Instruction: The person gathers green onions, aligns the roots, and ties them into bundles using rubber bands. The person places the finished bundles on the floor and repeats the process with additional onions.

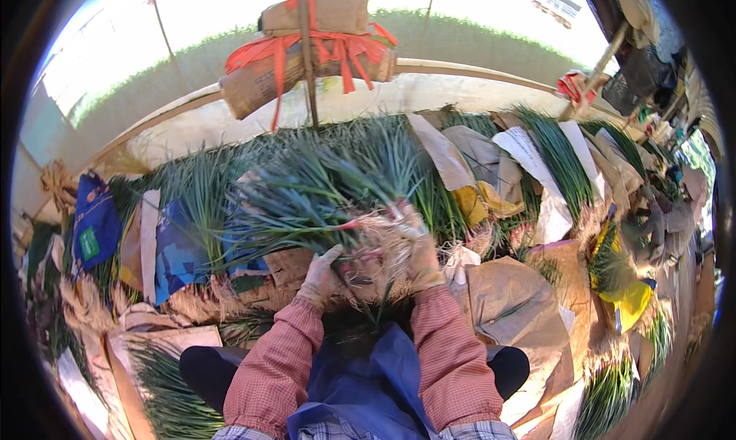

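A loose bunch of spring onions point(293, 201), with reddish bulb ends and tangled pale roots point(379, 250), lies between my hands above my lap. My right hand point(424, 259), in a pale, soiled glove, grips the root end from the right. On the left side of the roots is my left hand point(322, 276), gloved too, thumb up; its fingers are partly hidden beneath the bunch. The green leaves fan out to the left and away from me. A blue apron point(368, 377) covers my lap below.
Rows of spring onions point(201, 175) lie ahead, divided by paper and plastic sheets point(443, 152). Rolled brown sacks point(264, 86) with red ties point(345, 49) hang by a post point(307, 55). Brown sacking point(512, 302) lies right. More onions point(167, 382) lie lower left. A gloved hand point(655, 221) shows far right.
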`<move>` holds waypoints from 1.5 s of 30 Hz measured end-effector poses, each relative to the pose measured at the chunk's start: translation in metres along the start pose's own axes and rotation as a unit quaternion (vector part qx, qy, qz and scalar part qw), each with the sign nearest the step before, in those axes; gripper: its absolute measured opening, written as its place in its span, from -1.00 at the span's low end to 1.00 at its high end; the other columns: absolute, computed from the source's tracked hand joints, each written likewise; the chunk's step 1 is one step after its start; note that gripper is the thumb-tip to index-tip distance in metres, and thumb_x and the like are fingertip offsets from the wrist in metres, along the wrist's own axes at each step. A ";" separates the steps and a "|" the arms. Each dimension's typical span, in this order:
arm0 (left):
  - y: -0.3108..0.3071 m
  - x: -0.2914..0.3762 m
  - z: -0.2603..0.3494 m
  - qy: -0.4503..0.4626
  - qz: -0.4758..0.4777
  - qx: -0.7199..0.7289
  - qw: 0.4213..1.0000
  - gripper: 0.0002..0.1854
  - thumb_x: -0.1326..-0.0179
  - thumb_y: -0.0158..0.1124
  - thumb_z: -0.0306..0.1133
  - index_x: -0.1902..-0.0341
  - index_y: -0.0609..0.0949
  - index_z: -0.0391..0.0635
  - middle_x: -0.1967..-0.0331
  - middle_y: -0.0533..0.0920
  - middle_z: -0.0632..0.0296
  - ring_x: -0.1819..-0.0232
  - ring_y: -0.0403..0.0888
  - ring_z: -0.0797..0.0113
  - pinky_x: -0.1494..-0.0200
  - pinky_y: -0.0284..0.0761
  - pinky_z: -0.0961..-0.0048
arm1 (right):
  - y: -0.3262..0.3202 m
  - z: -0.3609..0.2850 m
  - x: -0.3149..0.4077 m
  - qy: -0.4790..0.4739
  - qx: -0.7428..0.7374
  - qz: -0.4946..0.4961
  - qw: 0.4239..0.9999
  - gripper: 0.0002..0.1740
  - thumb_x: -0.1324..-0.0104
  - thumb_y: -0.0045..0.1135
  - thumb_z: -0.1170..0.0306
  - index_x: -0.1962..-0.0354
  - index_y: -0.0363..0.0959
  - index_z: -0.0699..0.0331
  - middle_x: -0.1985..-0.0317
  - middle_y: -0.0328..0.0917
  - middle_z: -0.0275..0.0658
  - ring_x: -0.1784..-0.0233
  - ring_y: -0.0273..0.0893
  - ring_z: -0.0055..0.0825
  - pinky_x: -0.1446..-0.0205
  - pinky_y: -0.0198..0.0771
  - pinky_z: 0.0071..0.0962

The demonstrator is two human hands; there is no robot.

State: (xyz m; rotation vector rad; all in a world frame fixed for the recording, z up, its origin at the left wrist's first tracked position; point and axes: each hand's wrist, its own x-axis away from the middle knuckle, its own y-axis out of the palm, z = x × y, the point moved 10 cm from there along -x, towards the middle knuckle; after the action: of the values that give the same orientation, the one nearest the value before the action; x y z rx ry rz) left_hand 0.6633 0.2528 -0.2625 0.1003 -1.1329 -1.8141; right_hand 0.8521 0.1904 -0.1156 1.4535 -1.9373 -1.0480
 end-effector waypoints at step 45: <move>0.032 0.200 -0.016 -0.119 -0.152 -0.023 0.981 -0.69 -0.37 0.17 -0.43 -0.14 0.42 -0.17 0.33 0.65 0.07 0.36 0.67 0.12 0.34 0.55 0.41 | 0.016 0.129 0.117 0.296 0.220 0.130 0.920 -0.68 -0.39 0.12 0.26 0.10 0.61 0.35 0.59 0.47 -0.45 0.60 0.33 -0.74 0.41 0.33 -0.65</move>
State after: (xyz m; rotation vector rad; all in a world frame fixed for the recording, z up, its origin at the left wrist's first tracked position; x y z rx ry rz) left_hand 0.5859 0.0889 -0.1717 0.0303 -1.2957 -2.1668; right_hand 0.7087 0.1173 -0.1840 1.4536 -1.8827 -0.0186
